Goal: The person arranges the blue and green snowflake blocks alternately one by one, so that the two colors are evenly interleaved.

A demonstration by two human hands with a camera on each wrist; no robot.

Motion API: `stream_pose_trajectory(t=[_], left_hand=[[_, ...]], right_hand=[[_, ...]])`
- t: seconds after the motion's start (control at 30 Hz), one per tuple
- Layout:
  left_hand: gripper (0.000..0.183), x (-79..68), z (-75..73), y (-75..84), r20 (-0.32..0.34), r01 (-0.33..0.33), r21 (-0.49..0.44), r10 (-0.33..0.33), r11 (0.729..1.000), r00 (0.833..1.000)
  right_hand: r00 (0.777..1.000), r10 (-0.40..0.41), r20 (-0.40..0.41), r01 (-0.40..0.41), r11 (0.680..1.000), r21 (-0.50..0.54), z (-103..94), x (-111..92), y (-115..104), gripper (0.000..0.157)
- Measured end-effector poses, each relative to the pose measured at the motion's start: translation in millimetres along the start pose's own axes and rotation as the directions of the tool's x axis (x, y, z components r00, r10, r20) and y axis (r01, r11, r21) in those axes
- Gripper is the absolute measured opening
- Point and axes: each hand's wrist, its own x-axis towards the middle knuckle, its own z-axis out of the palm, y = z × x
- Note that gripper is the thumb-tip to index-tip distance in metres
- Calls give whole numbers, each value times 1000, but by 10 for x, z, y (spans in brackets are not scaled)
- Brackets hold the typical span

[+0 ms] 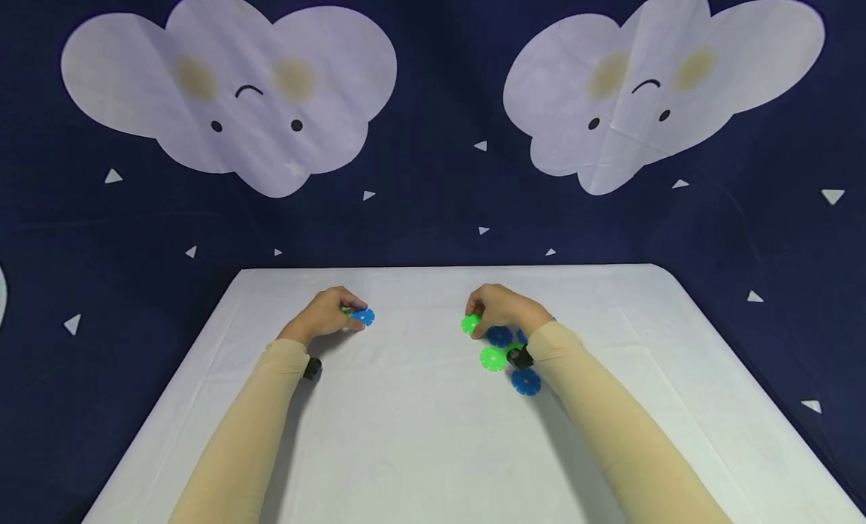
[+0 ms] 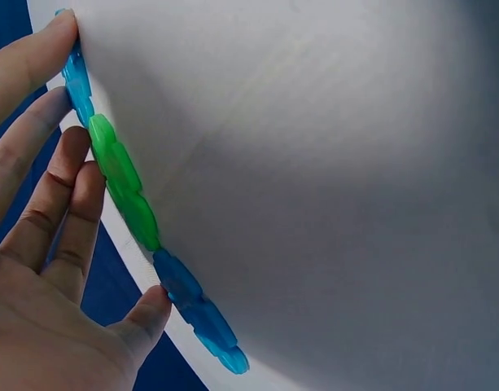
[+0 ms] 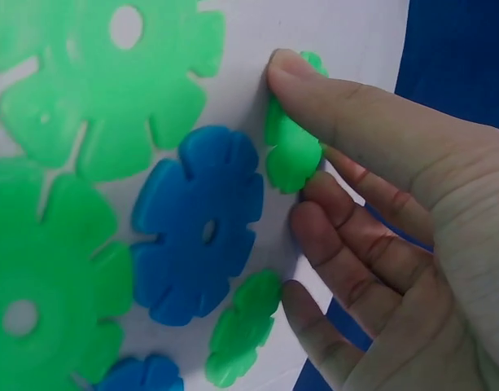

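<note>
At the left of the table, my left hand [image 1: 328, 311] holds a row of three joined notched plastic discs. In the left wrist view, a blue disc [image 2: 78, 77], a green disc [image 2: 123, 183] and another blue disc [image 2: 199, 309] run in line, edge to edge. Fingers and thumb touch the row along one side. My right hand [image 1: 504, 306] pinches a green notched disc [image 3: 291, 151] between thumb and fingers, beside the loose discs. Below that hand lie a blue disc [image 1: 500, 336] and a green disc [image 1: 492, 358].
Another blue disc [image 1: 526, 382] lies nearer the front, and more discs are partly hidden under the right wrist. A white cloth covers the table [image 1: 406, 434]. Behind it hangs a dark blue backdrop [image 1: 433, 208] with printed clouds.
</note>
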Motion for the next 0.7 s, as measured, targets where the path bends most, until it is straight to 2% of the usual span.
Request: stream_pose_trajectory(t=[0.23, 0.7], left_hand=[[44, -22, -14, 30, 1, 10, 5, -10, 1000, 1000], [43, -40, -20, 35, -1, 2, 1, -2, 1000, 1000]], right_hand=[[999, 7, 35, -6, 999, -37, -21, 20, -34, 34], [1000, 0, 5, 0, 999, -38, 8, 4, -34, 39]])
